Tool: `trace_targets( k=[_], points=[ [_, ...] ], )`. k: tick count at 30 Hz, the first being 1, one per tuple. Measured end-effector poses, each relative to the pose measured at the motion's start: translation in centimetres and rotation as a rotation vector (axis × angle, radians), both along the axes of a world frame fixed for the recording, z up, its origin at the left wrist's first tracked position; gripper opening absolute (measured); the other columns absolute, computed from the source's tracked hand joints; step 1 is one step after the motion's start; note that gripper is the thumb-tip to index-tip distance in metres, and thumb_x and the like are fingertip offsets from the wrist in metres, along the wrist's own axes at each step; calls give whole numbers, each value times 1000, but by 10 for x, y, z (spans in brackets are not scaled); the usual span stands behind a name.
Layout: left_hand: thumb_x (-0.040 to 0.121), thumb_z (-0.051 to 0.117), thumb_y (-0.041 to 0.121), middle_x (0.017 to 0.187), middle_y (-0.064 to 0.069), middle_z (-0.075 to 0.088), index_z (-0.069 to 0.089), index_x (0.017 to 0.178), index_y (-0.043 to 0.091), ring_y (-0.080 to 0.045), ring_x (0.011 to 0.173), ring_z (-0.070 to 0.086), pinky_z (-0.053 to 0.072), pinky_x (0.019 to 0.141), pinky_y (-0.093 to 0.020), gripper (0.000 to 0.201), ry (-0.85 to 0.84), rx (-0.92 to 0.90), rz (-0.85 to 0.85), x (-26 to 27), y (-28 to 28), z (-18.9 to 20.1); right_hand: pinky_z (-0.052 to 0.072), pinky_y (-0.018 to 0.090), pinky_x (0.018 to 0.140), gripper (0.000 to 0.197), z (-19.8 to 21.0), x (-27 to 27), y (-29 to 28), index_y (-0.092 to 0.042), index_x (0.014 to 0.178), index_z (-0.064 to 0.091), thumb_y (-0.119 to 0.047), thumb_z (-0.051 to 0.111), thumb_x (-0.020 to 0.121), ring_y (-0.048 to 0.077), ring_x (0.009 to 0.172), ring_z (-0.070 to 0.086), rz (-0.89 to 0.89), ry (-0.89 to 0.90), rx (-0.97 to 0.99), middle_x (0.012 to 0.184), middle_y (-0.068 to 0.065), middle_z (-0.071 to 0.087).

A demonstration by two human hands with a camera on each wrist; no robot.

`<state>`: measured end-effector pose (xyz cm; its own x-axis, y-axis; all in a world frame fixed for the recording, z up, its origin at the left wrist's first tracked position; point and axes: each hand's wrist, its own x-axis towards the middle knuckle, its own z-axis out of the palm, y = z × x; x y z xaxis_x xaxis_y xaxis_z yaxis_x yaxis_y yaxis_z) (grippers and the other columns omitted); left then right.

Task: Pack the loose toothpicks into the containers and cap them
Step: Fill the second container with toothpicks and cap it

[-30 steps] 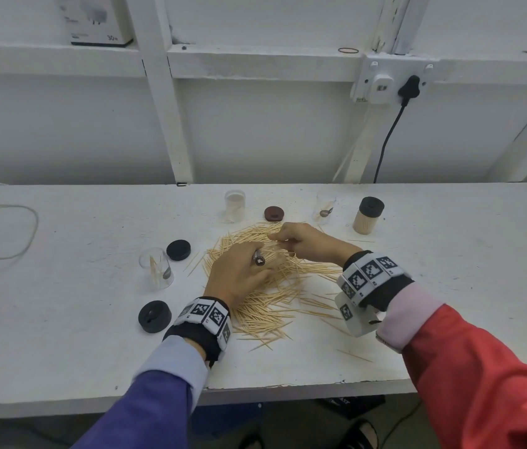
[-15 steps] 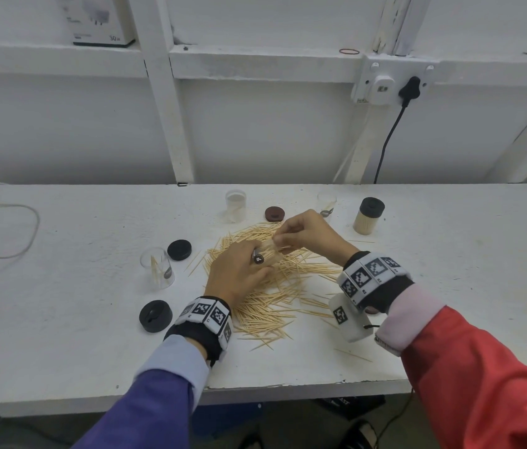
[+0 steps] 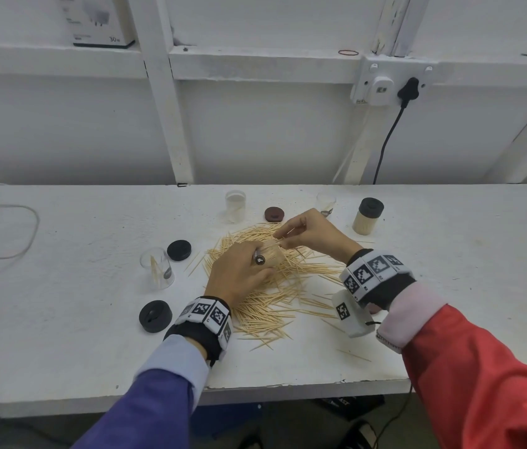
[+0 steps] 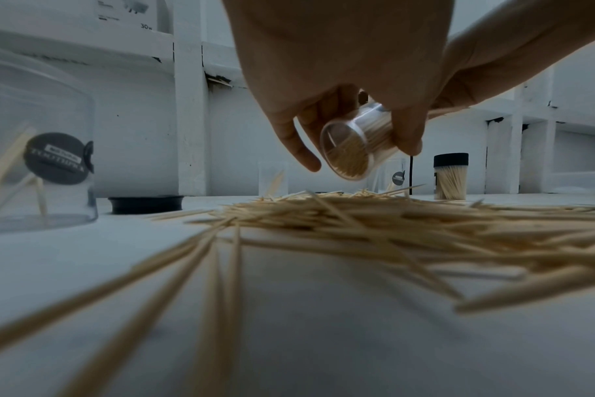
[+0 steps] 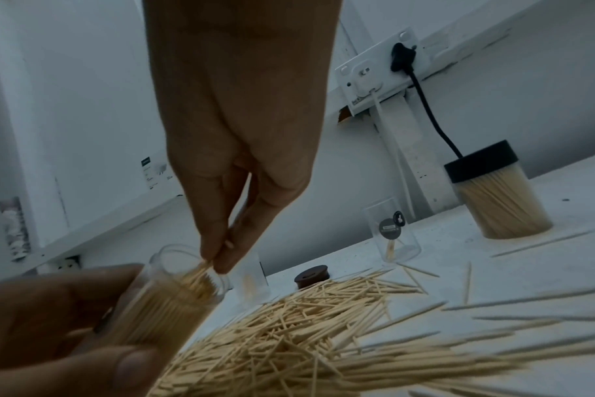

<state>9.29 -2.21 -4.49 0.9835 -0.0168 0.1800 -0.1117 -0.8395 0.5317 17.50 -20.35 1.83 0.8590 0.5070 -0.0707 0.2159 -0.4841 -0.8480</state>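
Head cam looks down and forward from above the white table (image 3: 61,319), catching both forearms, the whole toothpick pile (image 3: 272,286) and the back wall. Left wrist cam sits super low, almost on the tabletop, facing the wall across the pile (image 4: 357,223). Right wrist cam is tilted, up close over the same pile (image 5: 289,335). All three share the capped jar (image 3: 367,215) (image 4: 450,177) (image 5: 496,198).

Left arm (image 3: 145,406) wore a purple sleeve with a light-blue cuff; right arm (image 3: 489,384) a red sleeve with a pink cuff. Both wrists carried black straps with white blocks printed with black square markers; a white camera box (image 3: 351,315) hung under the right wrist.
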Motion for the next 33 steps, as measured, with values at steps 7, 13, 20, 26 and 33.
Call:
trace_targets(
  k=[7, 13, 20, 26, 33],
  points=[
    [82, 70, 47, 109, 5, 61, 57, 120, 20, -15, 102, 54, 45, 82, -31, 48, -16, -33, -8, -1, -1, 2, 58, 24, 70, 15, -10, -1, 9, -6, 88, 75, 0, 79, 75, 18, 78, 71, -43, -236, -60, 83, 4, 74],
    [82, 69, 49, 108, 6, 60, 57, 122, 19, -13, 101, 53, 41, 77, -26, 51, -31, -31, -42, 0, 0, -2, 60, 33, 66, 16, -17, 0, 12, -6, 83, 73, -4, 84, 71, 19, 67, 69, -100, -218, -21, 74, 7, 71],
    [83, 68, 50, 115, 5, 61, 55, 128, 20, -13, 106, 54, 42, 82, -27, 56, -30, -27, -34, -1, -1, 0, 60, 31, 67, 18, -13, 1, 2, 1, 92, 71, -8, 78, 79, 23, 72, 71, -110, 42, 133, 85, 20, 72],
    [84, 66, 52, 121, 6, 59, 53, 130, 22, -13, 112, 52, 38, 83, -24, 57, -39, -1, 10, 0, 1, -3, 60, 26, 71, 16, -13, 2, -4, 6, 102, 69, 8, 63, 88, 27, 82, 70, -92, 128, 178, 95, 26, 70],
    [83, 66, 53, 114, 6, 60, 54, 127, 20, -13, 106, 55, 45, 84, -28, 57, -26, -23, -56, 0, -1, -3, 58, 25, 61, 13, -19, -1, 5, 0, 85, 72, 3, 79, 75, 13, 63, 68, -141, -49, 127, 76, 14, 72]
  ],
)
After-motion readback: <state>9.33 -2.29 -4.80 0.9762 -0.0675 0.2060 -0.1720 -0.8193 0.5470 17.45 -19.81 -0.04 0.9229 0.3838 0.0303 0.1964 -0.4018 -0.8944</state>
